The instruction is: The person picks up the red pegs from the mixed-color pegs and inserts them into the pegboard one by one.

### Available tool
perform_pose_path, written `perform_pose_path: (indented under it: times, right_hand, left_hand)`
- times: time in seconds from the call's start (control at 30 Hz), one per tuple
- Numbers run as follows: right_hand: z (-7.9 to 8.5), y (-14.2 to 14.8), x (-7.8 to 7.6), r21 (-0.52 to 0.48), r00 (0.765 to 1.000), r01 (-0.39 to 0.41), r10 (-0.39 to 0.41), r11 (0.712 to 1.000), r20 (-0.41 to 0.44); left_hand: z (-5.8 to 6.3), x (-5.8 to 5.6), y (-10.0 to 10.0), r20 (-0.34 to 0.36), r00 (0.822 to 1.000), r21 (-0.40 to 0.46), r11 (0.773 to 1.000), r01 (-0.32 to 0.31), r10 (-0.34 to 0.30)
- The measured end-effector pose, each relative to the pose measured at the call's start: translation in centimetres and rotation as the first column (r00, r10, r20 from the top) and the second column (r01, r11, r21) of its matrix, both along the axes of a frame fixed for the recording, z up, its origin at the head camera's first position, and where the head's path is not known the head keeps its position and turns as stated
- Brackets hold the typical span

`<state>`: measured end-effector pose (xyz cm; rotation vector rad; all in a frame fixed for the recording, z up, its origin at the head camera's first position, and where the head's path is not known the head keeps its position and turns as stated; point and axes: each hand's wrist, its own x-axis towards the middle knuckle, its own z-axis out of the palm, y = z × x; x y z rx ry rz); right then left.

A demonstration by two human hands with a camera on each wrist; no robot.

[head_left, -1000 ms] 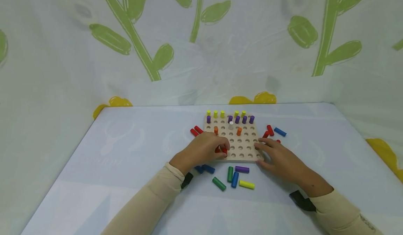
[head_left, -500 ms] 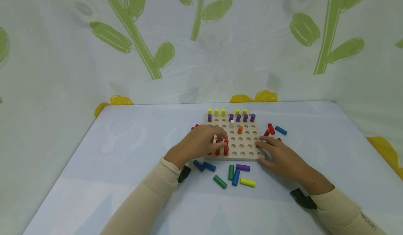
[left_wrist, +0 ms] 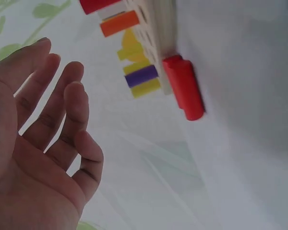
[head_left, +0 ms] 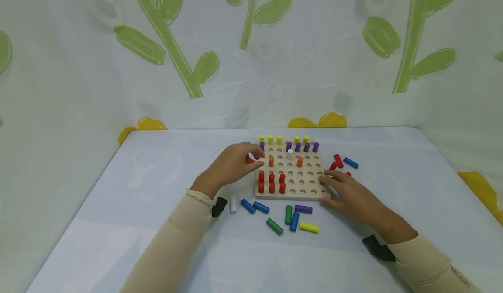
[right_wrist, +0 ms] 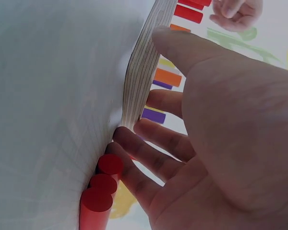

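Note:
A square wooden pegboard [head_left: 288, 198] lies on the table. Red pegs [head_left: 272, 188] stand in two rows at its near left corner. Farther back stand orange pegs [head_left: 300, 162], a white peg [head_left: 289, 154], purple pegs [head_left: 298, 147] and yellow pegs [head_left: 279, 140]. Over the board's left side hovers my left hand [head_left: 235, 164], fingers loosely bent and holding nothing. Two loose red pegs [left_wrist: 187, 88] lie beside the board below it in the left wrist view. My right hand [head_left: 355, 199] touches the board's right edge with extended fingers, its thumb at the near corner.
Before the board lie loose blue pegs [head_left: 261, 207], green pegs [head_left: 274, 226], a purple peg [head_left: 303, 209], a yellow peg [head_left: 309, 227] and a white peg [head_left: 233, 204]. Right of it are red pegs [head_left: 339, 160] and a blue peg [head_left: 351, 162]. Behind the table hangs a leaf-printed cloth [head_left: 306, 66].
My left hand has let go of a red peg, now standing in the board, and moved back and left off the red rows. The right hand stays at the board's edge.

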<state>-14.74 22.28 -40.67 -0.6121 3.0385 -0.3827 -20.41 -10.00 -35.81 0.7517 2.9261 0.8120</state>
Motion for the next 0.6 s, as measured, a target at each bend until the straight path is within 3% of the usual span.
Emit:
perform_pose_path:
  times: [0.23,0.6]
  right_hand:
    - [0.1,-0.2,0.0,0.019,1.000,0.009,-0.009,1.000,0.003]
    - [0.1,0.0,0.0,0.029,1.000,-0.011,0.011,1.000,-0.012]
  left_hand:
    - [-0.7,-0.9,-1.3,0.042,0.996,-0.036,0.996,-0.077,0.078]
    - [-1.5,-2.0,-2.4,0.055,0.990,-0.110,0.986,-0.127,0.134]
